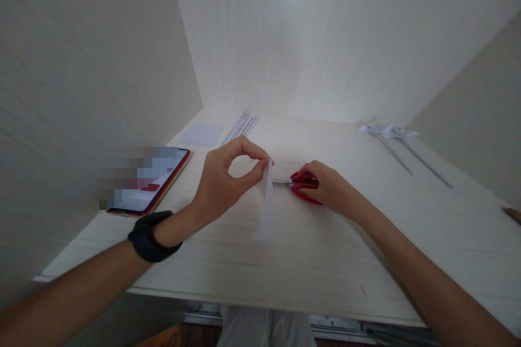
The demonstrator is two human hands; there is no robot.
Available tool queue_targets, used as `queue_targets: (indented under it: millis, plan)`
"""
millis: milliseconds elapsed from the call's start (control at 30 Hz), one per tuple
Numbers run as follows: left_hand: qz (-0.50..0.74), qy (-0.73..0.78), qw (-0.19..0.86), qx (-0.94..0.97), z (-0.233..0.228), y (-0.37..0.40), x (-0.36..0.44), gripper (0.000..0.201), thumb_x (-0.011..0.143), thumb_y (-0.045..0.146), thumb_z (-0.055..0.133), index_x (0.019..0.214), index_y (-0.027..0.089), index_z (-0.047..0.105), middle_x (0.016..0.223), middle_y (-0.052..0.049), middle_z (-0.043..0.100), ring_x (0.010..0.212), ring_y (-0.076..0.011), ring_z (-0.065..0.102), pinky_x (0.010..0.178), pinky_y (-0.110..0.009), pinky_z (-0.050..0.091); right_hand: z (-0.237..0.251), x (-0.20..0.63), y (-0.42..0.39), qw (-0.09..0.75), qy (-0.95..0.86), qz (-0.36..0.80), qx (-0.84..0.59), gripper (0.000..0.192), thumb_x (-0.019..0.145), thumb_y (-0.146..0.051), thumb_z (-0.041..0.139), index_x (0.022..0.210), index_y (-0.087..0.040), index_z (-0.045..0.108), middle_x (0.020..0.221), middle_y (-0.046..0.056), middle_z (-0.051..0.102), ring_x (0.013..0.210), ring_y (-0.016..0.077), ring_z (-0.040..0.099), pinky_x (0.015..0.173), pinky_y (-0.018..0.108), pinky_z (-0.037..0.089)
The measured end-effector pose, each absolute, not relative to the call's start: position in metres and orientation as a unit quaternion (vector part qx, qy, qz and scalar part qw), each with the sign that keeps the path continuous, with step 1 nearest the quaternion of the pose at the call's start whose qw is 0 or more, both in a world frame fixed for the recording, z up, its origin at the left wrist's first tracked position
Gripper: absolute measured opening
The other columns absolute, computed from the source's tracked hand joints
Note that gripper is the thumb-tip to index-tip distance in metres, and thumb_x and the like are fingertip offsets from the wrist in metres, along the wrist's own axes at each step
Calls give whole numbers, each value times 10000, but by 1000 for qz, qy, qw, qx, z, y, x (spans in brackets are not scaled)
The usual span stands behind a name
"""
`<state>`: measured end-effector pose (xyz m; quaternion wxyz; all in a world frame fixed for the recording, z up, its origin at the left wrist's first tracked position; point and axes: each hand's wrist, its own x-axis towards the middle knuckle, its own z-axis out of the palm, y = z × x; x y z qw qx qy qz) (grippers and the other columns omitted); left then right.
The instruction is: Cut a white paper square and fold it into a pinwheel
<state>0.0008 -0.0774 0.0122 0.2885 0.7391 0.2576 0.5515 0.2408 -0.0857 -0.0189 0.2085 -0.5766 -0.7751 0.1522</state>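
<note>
Left hand (222, 181), centre of frame, thumb and forefinger pinched together on the top edge of a white paper strip (265, 211); other fingers curled loosely. Strip hangs down from the pinch, lower end reaching the desk (325, 249). Black wristband (151, 236) on the left wrist.

Right hand (325, 187), just right of centre, lies on the desk with fingers closed around the handles of red scissors (303, 187). Blades point left toward the strip, tip right at it; whether blades are open or touching the paper, cannot tell.

Left of frame: red-edged phone (150, 181) flat on the desk, screen lit. Behind it a small white paper square (202, 134), next to it a bundle of thin paper strips (242, 126). Upper right: folded white paper pieces with long stems (401, 146), well apart from both hands.
</note>
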Motion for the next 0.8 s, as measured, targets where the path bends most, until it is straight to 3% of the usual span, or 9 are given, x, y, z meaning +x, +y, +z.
queue_targets:
  millis: [133,300,533,800]
  plan:
    - [506,314,273,755,13,-76,3,60,792,176,684,742,177,652,751,-15,706,746,-147,661,743,-286,519,-17,243,-88,204,-773,167,-577,138,764,-153,692,899,-159,669,960,95,710,841,197,699,781,342,567]
    - [459,325,345,751,12,-73,7,70,771,192,694,721,165,653,720,-12,710,685,-132,669,669,-246,548,-9,242,-91,190,-784,153,-571,171,758,-156,667,928,-171,682,949,87,707,824,209,672,740,345,543]
    - [415,324,382,760,7,-75,10,90,741,146,708,812,157,654,763,-19,725,671,-122,684,660,-234,569,5,220,-100,380,-790,83,-473,52,877,-172,569,896,-185,616,909,58,636,845,184,621,775,338,515]
    - [369,327,442,750,8,-80,13,179,744,131,712,911,154,651,754,-30,734,706,-163,724,680,-267,582,-1,200,-111,381,-815,93,-427,145,857,-263,681,851,-207,547,925,47,592,862,186,585,748,319,499]
